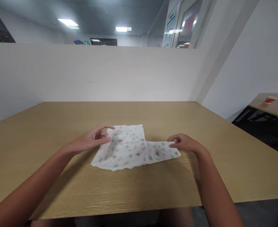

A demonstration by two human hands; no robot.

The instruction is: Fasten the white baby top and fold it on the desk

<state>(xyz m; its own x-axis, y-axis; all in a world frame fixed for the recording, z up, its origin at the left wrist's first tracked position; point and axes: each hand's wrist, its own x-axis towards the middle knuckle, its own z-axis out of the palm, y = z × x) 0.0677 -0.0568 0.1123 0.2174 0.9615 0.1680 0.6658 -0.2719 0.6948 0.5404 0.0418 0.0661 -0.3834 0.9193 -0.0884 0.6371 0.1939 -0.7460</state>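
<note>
Both hands work a printed cloth [129,148] on the surface [58,176]: left hand [91,141] fingers pinch its far-left corner, right hand [184,142] fingers pinch its right edge, keeping it taut.

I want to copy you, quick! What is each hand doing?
Left hand: pinching the cloth at its far left edge.
Right hand: pinching the cloth's right corner.
</note>
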